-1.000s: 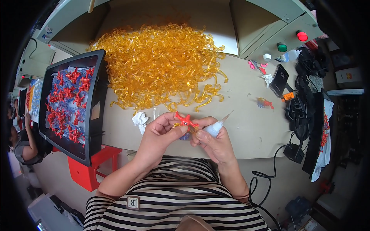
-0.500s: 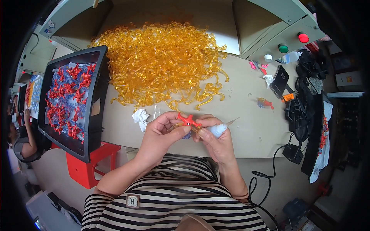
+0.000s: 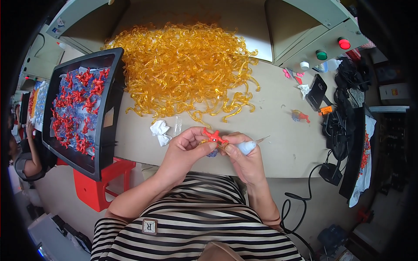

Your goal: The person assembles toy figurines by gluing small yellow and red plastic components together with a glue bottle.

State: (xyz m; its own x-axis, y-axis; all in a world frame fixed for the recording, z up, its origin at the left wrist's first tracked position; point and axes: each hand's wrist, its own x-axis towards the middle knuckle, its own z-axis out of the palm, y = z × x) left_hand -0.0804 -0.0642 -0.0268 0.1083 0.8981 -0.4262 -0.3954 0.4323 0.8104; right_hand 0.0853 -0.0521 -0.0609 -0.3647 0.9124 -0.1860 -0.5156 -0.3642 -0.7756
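Note:
A small red plastic figure (image 3: 214, 136) with spread limbs is held between both hands over the near edge of the table. My left hand (image 3: 180, 152) is closed on its left side, thumb on top. My right hand (image 3: 247, 167) pinches its right side with thumb and forefinger, and a pale blue squeeze bottle (image 3: 247, 147) with a thin needle tip is tucked in the same hand, pointing right. Amber plastic shows between the fingers, and a translucent blue part (image 3: 212, 153) hangs below the figure. The fingers partly hide how these pieces meet.
A heap of clear amber curved plastic pieces (image 3: 187, 69) covers the far table. At left, a black tray (image 3: 109, 87) of red and blue figures tilts above a red stool (image 3: 93, 187). Crumpled tissue (image 3: 160, 130), a loose figure (image 3: 300, 116) and a black device (image 3: 317, 92) lie about.
Both hands keep nearly the same place and grip on the figure. The thumbs and the figure have shifted very slightly, and the whole view has moved a little.

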